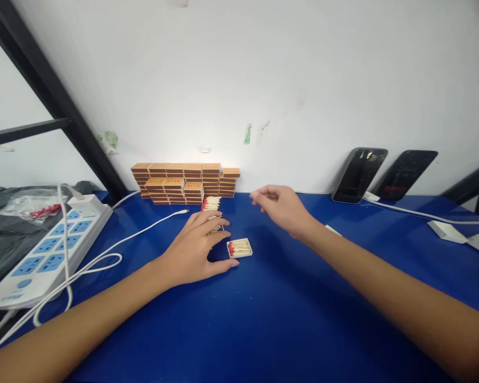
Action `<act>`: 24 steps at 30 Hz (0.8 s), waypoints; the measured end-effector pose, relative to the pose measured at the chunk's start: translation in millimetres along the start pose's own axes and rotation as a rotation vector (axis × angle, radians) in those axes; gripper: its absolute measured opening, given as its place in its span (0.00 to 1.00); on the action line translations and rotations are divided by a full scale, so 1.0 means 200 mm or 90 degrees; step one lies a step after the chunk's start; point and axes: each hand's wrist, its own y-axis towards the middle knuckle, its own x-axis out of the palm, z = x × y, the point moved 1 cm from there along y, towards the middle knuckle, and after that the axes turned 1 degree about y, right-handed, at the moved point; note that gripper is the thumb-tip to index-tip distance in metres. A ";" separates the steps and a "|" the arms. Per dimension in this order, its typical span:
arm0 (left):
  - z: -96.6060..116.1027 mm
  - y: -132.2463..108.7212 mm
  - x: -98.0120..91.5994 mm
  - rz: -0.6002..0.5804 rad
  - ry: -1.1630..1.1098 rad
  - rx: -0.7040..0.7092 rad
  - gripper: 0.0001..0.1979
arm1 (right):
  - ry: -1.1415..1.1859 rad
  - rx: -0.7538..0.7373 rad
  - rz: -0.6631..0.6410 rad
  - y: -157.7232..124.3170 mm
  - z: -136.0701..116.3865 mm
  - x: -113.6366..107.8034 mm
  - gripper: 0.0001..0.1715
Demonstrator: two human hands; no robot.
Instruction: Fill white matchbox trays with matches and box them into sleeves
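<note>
A small white matchbox tray [245, 254] with several red-tipped matches in it sits on the blue tabletop. My left hand [197, 247] is open, its fingers spread above a pile of loose matches [211, 203] and its thumb at the tray's near left corner. The hand hides part of the pile. To the right, above the table, my right hand [281, 207] has thumb and fingers pinched together. What it holds, if anything, I cannot make out. Behind the pile, orange and brown matchboxes [175, 183] stand stacked against the wall.
On the left lies a white power strip [51, 250] with looping white cables [104, 255]. A plastic bag [32, 206] with red bits rests beyond it. Two dark phones [359, 175] lean on the wall at right. White adapters [447, 232] lie at the right edge.
</note>
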 end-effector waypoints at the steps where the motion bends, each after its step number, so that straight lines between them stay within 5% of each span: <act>1: 0.00 0.00 0.01 0.000 -0.005 0.000 0.22 | 0.020 0.049 0.032 0.07 -0.02 0.01 0.14; 6: -0.02 0.00 0.01 0.002 -0.039 -0.002 0.15 | 0.051 0.151 0.116 0.36 -0.08 0.10 0.22; 13: -0.04 0.01 0.00 0.055 -0.053 0.007 0.14 | 0.097 0.154 0.108 0.44 -0.09 0.17 0.22; 18: -0.07 0.02 -0.02 0.117 -0.017 -0.028 0.14 | 0.151 0.106 0.129 0.26 -0.11 0.03 0.10; 24: -0.08 0.02 -0.03 0.215 0.006 -0.088 0.15 | 0.173 0.135 0.033 -0.18 0.00 -0.05 0.19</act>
